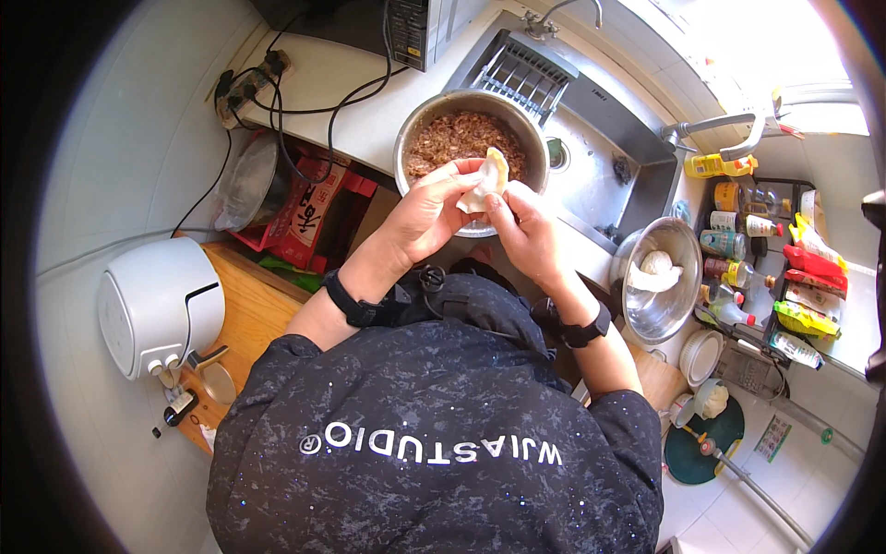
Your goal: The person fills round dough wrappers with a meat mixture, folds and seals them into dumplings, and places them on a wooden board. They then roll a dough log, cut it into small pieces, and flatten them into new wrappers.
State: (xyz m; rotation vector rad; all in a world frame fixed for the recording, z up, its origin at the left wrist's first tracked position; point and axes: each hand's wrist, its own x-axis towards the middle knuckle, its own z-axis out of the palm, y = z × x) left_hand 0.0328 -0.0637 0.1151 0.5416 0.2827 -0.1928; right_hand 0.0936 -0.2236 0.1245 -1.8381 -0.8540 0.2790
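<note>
Between my two hands a folded piece of white dough wrapper (490, 183) is held up, pinched by the fingers of both. My left hand (432, 211) grips its left side, and my right hand (522, 225) has thumb and fingers on its lower right edge. Behind and partly under the hands is a steel pot (403, 149) of brown minced filling (460, 138). Whether the wrapper has filling inside cannot be told. To the right, a steel bowl (657, 318) holds white dough pieces (655, 272).
A steel sink (588, 173) with a dish rack (526, 73) lies beyond the pot. Black cables (332, 111) cross the counter at left. An air fryer (163, 305) stands on a wooden surface (235, 284). Bottles (723, 242) and condiment packets crowd the right side.
</note>
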